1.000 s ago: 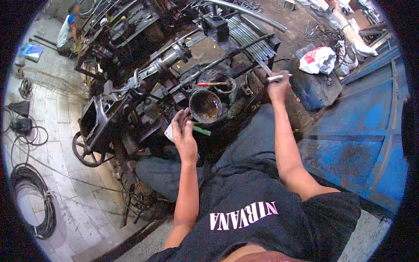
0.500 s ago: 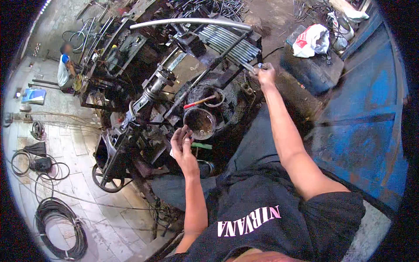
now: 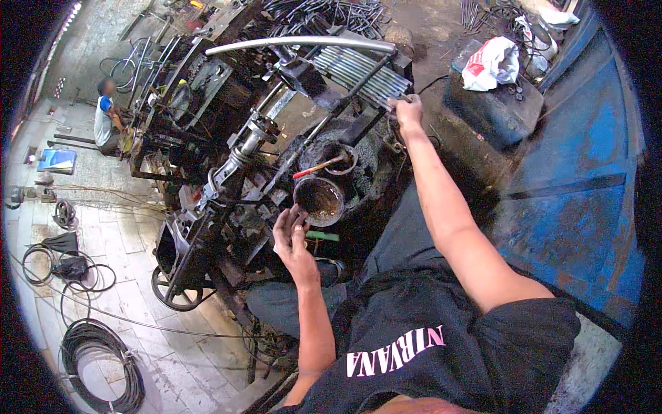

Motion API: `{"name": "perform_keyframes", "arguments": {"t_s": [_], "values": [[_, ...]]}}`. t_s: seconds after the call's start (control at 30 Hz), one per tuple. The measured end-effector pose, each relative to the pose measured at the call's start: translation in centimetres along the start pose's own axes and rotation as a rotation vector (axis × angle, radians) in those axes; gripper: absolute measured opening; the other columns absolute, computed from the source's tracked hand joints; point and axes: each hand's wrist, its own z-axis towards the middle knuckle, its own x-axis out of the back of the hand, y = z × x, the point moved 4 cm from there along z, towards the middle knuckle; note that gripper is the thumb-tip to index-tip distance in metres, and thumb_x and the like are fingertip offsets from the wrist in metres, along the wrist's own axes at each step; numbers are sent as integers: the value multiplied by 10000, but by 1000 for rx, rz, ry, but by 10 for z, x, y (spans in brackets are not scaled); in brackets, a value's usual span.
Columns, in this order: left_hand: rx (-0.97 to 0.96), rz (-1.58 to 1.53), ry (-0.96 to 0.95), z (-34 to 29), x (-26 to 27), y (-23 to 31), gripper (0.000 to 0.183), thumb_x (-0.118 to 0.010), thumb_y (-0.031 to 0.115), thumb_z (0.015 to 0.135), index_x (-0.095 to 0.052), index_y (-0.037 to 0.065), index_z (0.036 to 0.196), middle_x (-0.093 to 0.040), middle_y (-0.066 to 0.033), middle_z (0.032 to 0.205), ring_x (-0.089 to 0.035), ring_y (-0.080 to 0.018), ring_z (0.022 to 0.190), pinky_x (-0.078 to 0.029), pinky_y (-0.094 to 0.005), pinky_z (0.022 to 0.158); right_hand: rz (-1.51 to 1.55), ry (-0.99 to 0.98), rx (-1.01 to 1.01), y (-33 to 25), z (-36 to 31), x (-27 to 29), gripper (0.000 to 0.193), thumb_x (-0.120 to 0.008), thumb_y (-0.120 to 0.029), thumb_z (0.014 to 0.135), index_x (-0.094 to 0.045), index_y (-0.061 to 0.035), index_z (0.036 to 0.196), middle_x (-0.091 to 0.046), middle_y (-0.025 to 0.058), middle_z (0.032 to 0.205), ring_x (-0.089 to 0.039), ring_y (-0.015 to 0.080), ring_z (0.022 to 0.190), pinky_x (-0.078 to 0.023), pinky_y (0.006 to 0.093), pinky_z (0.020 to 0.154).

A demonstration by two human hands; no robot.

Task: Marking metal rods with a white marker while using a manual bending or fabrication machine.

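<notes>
My right hand (image 3: 408, 112) is closed at the near end of a row of grey metal rods (image 3: 362, 72), lying side by side on a rack. Its fingers appear wrapped round one rod's end; the grip is partly hidden. Beside a round bowl (image 3: 319, 201) of murky brown liquid, my left hand (image 3: 295, 241) is raised, fingers loosely curled and thumb apart, with nothing visible in it. Its fingertips look dark with grime. A brush-like tool with a red-tipped handle (image 3: 317, 168) rests across a smaller pot (image 3: 343, 160) behind the bowl.
A greasy machine (image 3: 241, 152) with a shaft and handwheel (image 3: 176, 288) stands left of the bowl. A long pale bar (image 3: 296, 43) arches behind. At right are a dark box (image 3: 493, 114) with a white bag (image 3: 493, 63) and a blue metal panel (image 3: 572, 186). Another person (image 3: 108, 117) crouches far left.
My right hand has shifted slightly left and closer to the rod ends, turning so its back faces up. My left hand has moved slightly right, still beside the bowl. The view has shifted a little.
</notes>
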Motion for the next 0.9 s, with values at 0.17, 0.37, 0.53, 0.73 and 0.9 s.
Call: {"name": "perform_keyframes", "arguments": {"t_s": [0.17, 0.37, 0.53, 0.73, 0.9], "values": [[29, 58, 34, -1, 5, 0, 358, -448, 49, 943, -421, -19, 1294, -538, -164, 1297, -561, -242, 1131, -463, -354, 946, -58, 33, -73, 16, 31, -5, 326, -793, -80, 643, -567, -44, 875, -571, 53, 686, -480, 162, 509, -342, 337, 440], [24, 32, 58, 1, 9, 0, 382, -456, 48, 915, -432, -8, 1292, -545, -162, 1290, -572, -253, 1120, -467, -362, 939, 27, -32, -271, 27, 39, -1, 293, -738, -25, 663, -613, 9, 926, -612, 76, 731, -541, 188, 546, -394, 360, 487], [34, -17, 57, 3, 12, 1, 331, -453, 54, 957, -442, -8, 1282, -547, -147, 1291, -569, -218, 1095, -460, -337, 929, 246, 19, -197, 8, 6, 37, 216, -723, -10, 693, -620, -31, 882, -662, 70, 768, -623, 192, 622, -440, 337, 528], [24, 13, 79, 3, 12, 1, 357, -450, 48, 916, -457, 6, 1271, -563, -147, 1262, -575, -234, 1098, -471, -355, 926, 406, -159, -376, 3, -21, 53, 187, -633, -43, 847, -522, -18, 995, -651, 114, 858, -671, 243, 791, -524, 324, 586], [-7, -44, 63, 5, 6, 1, 363, -440, 39, 914, -455, -12, 1274, -565, -149, 1253, -581, -230, 1077, -471, -347, 927, 569, 18, -234, -4, -11, 42, 280, -483, 134, 865, -372, 54, 1108, -566, 195, 956, -653, 322, 857, -608, 490, 776]]}}
